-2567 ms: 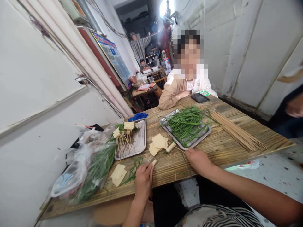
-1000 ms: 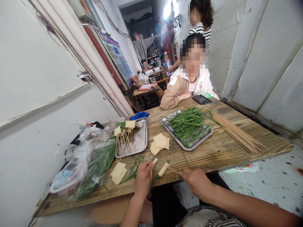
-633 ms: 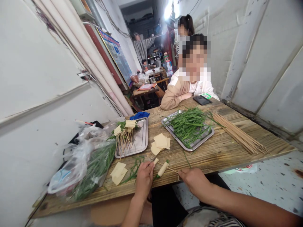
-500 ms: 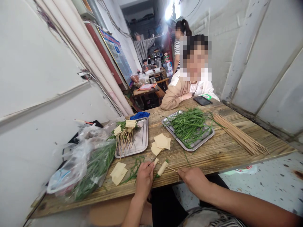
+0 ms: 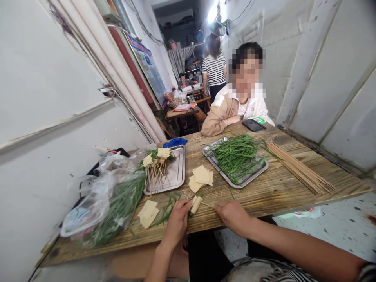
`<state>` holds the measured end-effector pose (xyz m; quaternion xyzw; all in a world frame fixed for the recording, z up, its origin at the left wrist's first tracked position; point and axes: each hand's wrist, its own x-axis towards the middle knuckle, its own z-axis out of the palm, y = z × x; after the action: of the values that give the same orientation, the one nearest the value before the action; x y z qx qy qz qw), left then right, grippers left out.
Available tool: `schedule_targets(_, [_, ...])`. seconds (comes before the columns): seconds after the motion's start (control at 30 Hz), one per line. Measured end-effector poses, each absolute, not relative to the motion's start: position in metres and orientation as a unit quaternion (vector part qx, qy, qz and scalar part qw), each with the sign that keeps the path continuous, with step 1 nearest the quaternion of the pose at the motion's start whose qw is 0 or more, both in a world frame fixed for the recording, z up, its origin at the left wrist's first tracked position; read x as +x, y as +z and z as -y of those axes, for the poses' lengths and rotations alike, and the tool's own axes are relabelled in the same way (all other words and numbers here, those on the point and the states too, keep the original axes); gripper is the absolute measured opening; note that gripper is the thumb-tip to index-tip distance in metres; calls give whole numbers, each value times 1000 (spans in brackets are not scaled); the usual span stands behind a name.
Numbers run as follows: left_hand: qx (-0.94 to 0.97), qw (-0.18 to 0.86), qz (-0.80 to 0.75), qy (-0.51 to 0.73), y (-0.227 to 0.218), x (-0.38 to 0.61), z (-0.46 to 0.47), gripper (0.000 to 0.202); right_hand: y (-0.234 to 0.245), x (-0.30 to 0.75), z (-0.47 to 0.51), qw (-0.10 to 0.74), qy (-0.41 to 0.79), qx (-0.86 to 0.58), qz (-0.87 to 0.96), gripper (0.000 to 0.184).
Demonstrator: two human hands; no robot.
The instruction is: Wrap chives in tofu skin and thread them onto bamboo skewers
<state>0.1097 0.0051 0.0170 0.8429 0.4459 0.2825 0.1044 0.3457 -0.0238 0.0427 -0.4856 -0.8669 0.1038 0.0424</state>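
At the near edge of the wooden table [image 5: 282, 188], my left hand [image 5: 178, 219] is closed on a small pale tofu-skin roll [image 5: 192, 200]. My right hand [image 5: 233, 215] pinches the end of a thin bamboo skewer [image 5: 207, 204]. A second roll [image 5: 197, 203] sits on that skewer, pressed against the one in my left hand. Loose chive pieces [image 5: 167, 207] lie just left of my left hand, beside flat tofu-skin squares [image 5: 147, 212].
A steel tray [image 5: 175, 172] holds finished skewers [image 5: 155, 164]. Another tray [image 5: 258, 170] carries chives [image 5: 236, 154], with tofu squares [image 5: 201, 176] between them. Bamboo skewers [image 5: 299, 170] lie at the right, a plastic bag of greens [image 5: 108, 203] at the left. A person [image 5: 237, 103] sits opposite; another stands behind.
My right hand took a skewer with a roll from beside the chive tray, drew it to the table's near edge, then slid the roll left against the one in my left hand.
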Motion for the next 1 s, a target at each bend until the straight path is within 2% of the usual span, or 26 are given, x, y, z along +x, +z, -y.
schedule_targets(0.2, [785,59,-533,309,5,109,8,34,39,344,25,50,104,-494,862,24])
schedule_targets(0.33, [757,-9,-554,347,-7,121,20,45,42,352,32,61,109,-491,862,26])
schedule_targets(0.43, [754,-36,-535,380,-12,137,24,39,44,366,40,72,112,-495,858,30])
schedule_targets(0.67, [753,4,-512,414,-6,197,-1,30,45,410,34,80,53,-559,824,24])
schedule_targets(0.87, [756,57,-509,406,-5,215,-20,39,44,431,20,15,19,-547,836,21])
schedule_targets(1.0, [762,39,-510,397,-6,200,-4,39,67,432,6,35,10,-535,844,25])
